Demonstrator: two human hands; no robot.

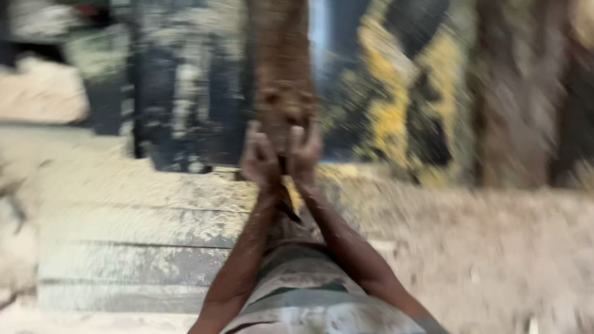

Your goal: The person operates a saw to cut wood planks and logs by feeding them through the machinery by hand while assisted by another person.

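Note:
The view is heavily motion-blurred. My left hand [260,162] and my right hand [303,158] are raised side by side in the middle of the view, fingers curled up around the lower end of a brown, grainy lump [281,93]. The lump smears upward as a brown column to the top edge. Both forearms are dusted with pale grit. Between them, below, lies a striped green and pale cloth [309,291], probably my clothing.
Pale, dusty stepped slabs [130,247] fill the left and lower left. Gritty sandy ground [495,247] spreads to the right. Behind stand a dark spattered surface [179,93] and a yellow and black patterned surface [402,93].

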